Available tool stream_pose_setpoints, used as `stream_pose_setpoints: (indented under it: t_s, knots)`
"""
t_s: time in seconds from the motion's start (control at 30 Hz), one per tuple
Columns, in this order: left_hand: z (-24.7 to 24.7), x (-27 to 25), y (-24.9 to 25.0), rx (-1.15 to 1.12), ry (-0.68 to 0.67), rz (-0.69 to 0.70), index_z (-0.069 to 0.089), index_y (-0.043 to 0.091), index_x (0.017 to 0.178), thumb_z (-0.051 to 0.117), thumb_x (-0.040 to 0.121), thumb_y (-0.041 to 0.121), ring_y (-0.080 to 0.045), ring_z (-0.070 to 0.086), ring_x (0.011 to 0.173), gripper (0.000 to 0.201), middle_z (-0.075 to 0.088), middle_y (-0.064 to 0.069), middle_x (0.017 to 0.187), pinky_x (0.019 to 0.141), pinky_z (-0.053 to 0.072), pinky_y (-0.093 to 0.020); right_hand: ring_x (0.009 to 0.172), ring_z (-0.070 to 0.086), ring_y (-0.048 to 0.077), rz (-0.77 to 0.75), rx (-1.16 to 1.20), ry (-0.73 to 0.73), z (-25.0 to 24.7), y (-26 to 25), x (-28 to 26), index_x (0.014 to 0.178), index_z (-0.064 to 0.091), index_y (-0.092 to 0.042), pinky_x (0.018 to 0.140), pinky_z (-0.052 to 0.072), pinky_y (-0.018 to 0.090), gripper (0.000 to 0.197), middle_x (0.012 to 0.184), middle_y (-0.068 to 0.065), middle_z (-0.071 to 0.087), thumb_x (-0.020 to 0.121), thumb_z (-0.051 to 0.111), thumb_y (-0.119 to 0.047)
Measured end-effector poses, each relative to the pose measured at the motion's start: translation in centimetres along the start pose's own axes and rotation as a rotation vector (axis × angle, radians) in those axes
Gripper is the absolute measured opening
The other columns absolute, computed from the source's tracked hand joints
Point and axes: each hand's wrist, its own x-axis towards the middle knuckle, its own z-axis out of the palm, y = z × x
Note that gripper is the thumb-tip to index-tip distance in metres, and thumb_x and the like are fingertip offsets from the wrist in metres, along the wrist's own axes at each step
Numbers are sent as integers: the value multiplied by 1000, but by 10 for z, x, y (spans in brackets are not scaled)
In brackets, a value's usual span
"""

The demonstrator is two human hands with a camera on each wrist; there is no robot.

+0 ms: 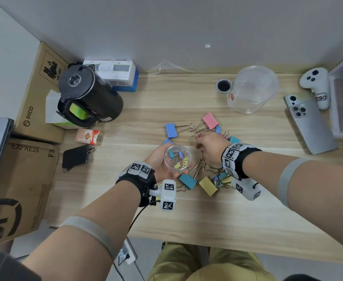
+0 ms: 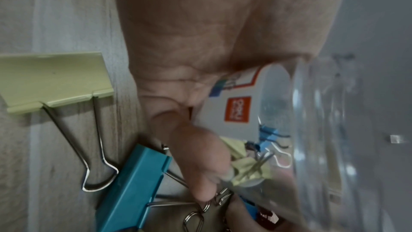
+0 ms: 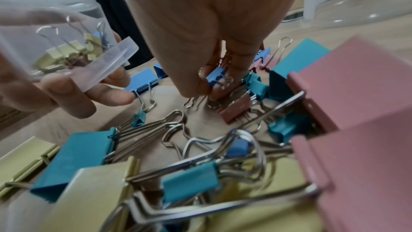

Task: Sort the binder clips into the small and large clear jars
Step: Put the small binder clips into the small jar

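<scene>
Sorting is underway — several small clips sit in the small jar (image 1: pixel 177 158), which the left hand (image 1: pixel 161 163) cups at a tilt above the tabletop (image 1: pixel 207 216). Just beside it, the right hand (image 1: pixel 210 143) has its grip pinched on a small blue clip (image 3: pixel 216 76) in the pile of clips (image 1: pixel 204 157). Far right, the large jar (image 1: pixel 252 89) stands empty — every large clip remains unsorted.
</scene>
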Motion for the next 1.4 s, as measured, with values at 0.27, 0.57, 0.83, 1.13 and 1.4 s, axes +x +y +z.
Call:
stream_pose_setpoints:
  t_s: [0.27,0.57,0.83,1.13,1.4]
  knots:
    - [7,-5,5,-11,118,29,67,3,110,41,99,44,-31,70,65,50,70,-23,100,41,52,-25,85,65,14,68,300,79,-27,-5,-9,100,74,-10,60,50,12,16,92,0,69,85,67,-8]
    - [22,1,18,1,287,81,66,7,113,44,99,48,-29,66,60,49,71,-14,86,41,50,-23,76,65,9,-53,601,179,-68,-44,-7,97,77,-16,80,54,23,20,83,-5,72,78,77,-10]
    - [31,13,18,35,286,102,66,12,93,38,102,48,-28,68,60,46,70,-10,74,45,51,-23,101,64,12,-163,443,112,-54,-59,-28,109,72,-18,92,52,30,31,110,-2,70,81,65,-8]
    - [26,11,14,0,267,85,62,4,131,44,99,43,-34,71,71,54,71,-18,99,45,53,-25,86,70,18,-45,674,319,-57,-30,-29,98,68,-15,80,57,30,23,92,-2,71,83,56,-4]
    - [20,9,6,-21,219,55,67,7,116,39,100,46,-30,69,71,51,72,-18,96,45,51,-24,93,56,20,346,96,128,-46,57,-35,108,58,-20,84,52,36,42,105,0,54,78,76,-45]
